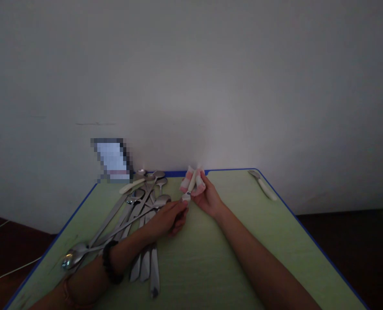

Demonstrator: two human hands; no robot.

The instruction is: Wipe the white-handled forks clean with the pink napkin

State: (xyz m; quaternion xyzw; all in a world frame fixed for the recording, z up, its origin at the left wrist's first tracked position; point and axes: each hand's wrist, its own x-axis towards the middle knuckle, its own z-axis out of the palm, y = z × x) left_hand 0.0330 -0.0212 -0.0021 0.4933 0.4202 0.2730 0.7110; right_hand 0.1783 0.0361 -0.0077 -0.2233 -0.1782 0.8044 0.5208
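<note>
My left hand (172, 217) pinches the metal end of a white-handled piece of cutlery (193, 183) above the middle of the table. Its handle points up and away from me. Whether it is a fork or a spoon cannot be made out, as my fingers cover part of the metal. A pink and white cloth (186, 180) is folded open around both sides of the handle. My right hand (209, 198) grips that cloth from the right. Under and beside my left forearm lies a loose pile of metal spoons (162, 201) and other long-handled cutlery.
A fork with a white handle (267, 189) lies near the right edge of the green table (210, 267). Another white handle (131, 186) rests on the pile. At the back left stands a pixelated screen-like device (112, 159). A pale wall (230, 86) rises behind the table.
</note>
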